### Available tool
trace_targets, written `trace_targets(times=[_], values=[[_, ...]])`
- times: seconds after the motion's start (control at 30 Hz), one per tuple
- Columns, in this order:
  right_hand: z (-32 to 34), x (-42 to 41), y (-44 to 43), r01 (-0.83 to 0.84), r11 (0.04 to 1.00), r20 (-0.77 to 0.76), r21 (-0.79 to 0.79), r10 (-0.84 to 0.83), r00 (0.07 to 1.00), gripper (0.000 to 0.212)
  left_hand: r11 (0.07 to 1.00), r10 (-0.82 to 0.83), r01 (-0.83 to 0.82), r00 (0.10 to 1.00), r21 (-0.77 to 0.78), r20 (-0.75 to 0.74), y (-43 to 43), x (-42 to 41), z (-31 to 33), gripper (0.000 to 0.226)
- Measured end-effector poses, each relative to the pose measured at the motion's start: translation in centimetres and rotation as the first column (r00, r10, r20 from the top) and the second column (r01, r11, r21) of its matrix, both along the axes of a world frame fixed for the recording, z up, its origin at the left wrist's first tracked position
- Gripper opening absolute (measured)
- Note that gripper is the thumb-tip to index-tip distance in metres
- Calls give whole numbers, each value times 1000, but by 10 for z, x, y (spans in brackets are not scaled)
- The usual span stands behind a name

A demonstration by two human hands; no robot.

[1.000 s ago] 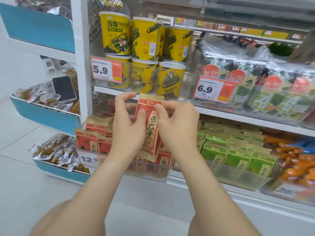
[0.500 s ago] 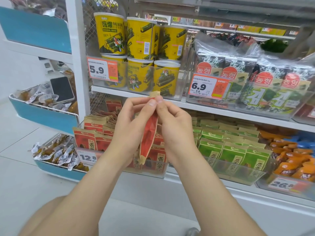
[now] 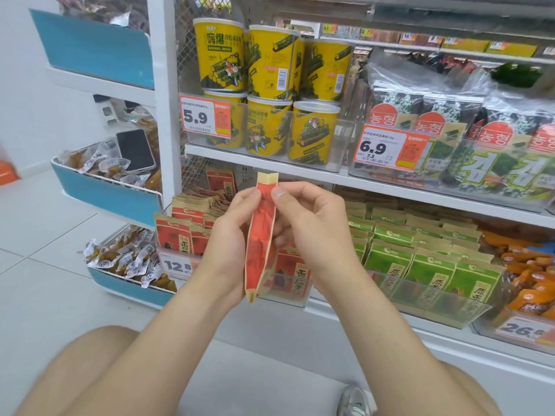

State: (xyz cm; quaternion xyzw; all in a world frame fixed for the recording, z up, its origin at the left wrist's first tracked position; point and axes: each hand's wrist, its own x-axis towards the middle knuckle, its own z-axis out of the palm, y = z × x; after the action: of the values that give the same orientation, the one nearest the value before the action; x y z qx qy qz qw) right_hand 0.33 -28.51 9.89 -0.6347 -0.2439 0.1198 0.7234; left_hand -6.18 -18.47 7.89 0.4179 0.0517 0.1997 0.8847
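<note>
A red and tan snack packet [image 3: 260, 235] stands upright, edge-on to me, in front of a shop shelf. My left hand [image 3: 228, 238] holds its left side, thumb near the top. On the packet's right side my right hand [image 3: 312, 226] pinches it with thumb and fingers. Both hands grip the same packet. Behind it a clear bin [image 3: 288, 298] holds more red packets [image 3: 177, 232] of the same kind.
Yellow seaweed tubs [image 3: 270, 94] and bagged seaweed [image 3: 450, 145] fill the shelf above. Green packets [image 3: 420, 265] and orange snacks [image 3: 528, 280] lie to the right. Blue side bins [image 3: 111, 193] at left hold wrapped snacks and a phone [image 3: 135, 150]. My knees [image 3: 90, 376] are low in view.
The packet faced me flat a second ago; both hands have turned it edge-on and kept hold. The view has shifted slightly left and down.
</note>
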Motion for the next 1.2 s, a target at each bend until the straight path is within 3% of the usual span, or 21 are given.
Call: trace_targets(times=[0.2,0.37,0.5,0.57,0.7,0.8,0.87,0.97,1.07,1.2], values=[[-7,-7,2,-34,999,-1,-34,34,999,13,999,15,-15,1000,37,-16,9,-9,-8,19],[-12,-13,7,51,997,-18,61,-50,999,16,985,56,-43,996,166,-75,14,-14,-5,45],[-12,-18,7,177,973,120,148,-195,973,17,936,61,2,984,353,-169,18,-20,-3,33],[-9,-21,5,130,980,125,153,-149,981,14,931,43,25,983,363,-177,17,-21,-3,47],[-7,-19,-1,-20,1000,157,-16,22,987,13,946,95,-40,983,323,-156,18,-20,-4,62],[-13,-19,-7,15,940,407,-340,133,904,24,958,156,-111,975,264,-156,22,-20,-3,49],[-17,-21,-8,82,906,522,-414,163,837,15,948,160,-109,976,298,-151,23,-21,-2,43],[-18,-18,-7,111,956,456,-273,27,890,8,936,118,-72,986,344,-116,25,-25,-2,33],[-15,-15,-4,98,956,382,-276,16,924,9,929,87,-46,992,367,-95,24,-27,-4,30],[-9,-13,-9,31,973,127,-229,-1,992,17,875,99,-42,991,482,-92,31,-26,-12,47]])
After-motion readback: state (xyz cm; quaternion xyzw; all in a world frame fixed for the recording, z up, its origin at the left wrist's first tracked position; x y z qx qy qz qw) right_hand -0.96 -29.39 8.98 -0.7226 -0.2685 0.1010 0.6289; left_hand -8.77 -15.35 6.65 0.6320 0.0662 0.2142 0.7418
